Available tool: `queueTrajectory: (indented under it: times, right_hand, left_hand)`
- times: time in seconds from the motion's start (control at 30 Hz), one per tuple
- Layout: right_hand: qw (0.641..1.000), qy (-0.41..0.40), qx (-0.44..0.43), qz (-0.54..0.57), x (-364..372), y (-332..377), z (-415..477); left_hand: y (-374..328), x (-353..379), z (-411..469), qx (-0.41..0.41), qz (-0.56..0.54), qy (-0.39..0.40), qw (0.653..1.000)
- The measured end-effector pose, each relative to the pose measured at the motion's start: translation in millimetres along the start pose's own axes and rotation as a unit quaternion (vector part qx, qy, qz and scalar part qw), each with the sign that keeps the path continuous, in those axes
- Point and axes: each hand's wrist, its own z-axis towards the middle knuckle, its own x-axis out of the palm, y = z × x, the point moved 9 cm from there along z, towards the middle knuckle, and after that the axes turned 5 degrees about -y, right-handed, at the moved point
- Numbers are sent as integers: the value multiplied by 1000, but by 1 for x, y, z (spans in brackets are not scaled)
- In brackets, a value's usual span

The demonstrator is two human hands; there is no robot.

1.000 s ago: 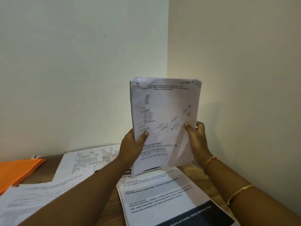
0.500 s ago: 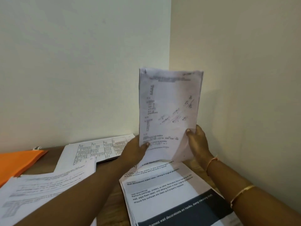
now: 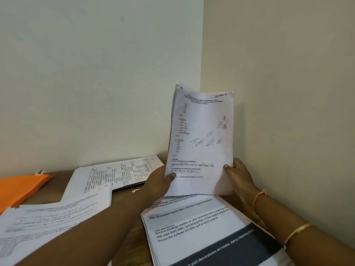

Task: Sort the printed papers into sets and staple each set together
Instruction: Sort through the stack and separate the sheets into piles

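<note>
I hold a thin set of printed maths papers [image 3: 201, 143] upright above the desk, near the wall corner. My left hand [image 3: 159, 181] grips its lower left edge, thumb on the front. My right hand [image 3: 238, 177] grips its lower right edge, thumb on the front. Under them lies a stack of papers with bold text and a dark band [image 3: 201, 231]. No stapler is in view.
A stack with printed tables [image 3: 115, 173] lies at the back of the wooden desk [image 3: 126, 196]. More printed sheets [image 3: 48, 217] lie at the left, beside an orange folder [image 3: 19, 187]. Walls close off the back and right.
The held set has tilted and moved right and lower toward the wall corner. Both hands keep their grip on its lower edges.
</note>
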Motion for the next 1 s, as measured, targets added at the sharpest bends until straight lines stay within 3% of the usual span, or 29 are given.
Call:
queueTrajectory:
  times: [0.2, 0.33, 0.5, 0.63, 0.7, 0.77, 0.83, 1.0]
  right_hand:
    - [995, -38, -85, 27, -8, 38, 10]
    - [995, -6, -80, -51, 2, 13, 5]
    - [995, -36, -75, -57, -2, 7, 11]
    - [993, -11, -26, -116, -1, 15, 37]
    - [989, 1, 42, -140, -3, 5, 50]
    - [986, 12, 145, -83, -6, -13, 53]
    - [974, 27, 225, 2, -2, -26, 45]
    - [969, 14, 233, 85, 4, -40, 40]
  left_hand:
    - [-12, -14, 13, 32, -45, -82, 995]
    - [14, 8, 9, 30, 103, 49, 993]
    - [14, 7, 15, 18, 51, 12, 998]
    - [24, 17, 31, -121, -24, 4, 992]
    - [33, 31, 31, -235, -148, 24, 960]
    - [33, 42, 28, -303, -251, 30, 919]
    - [34, 48, 30, -330, -286, 19, 900]
    - [38, 65, 34, -360, -325, -6, 875]
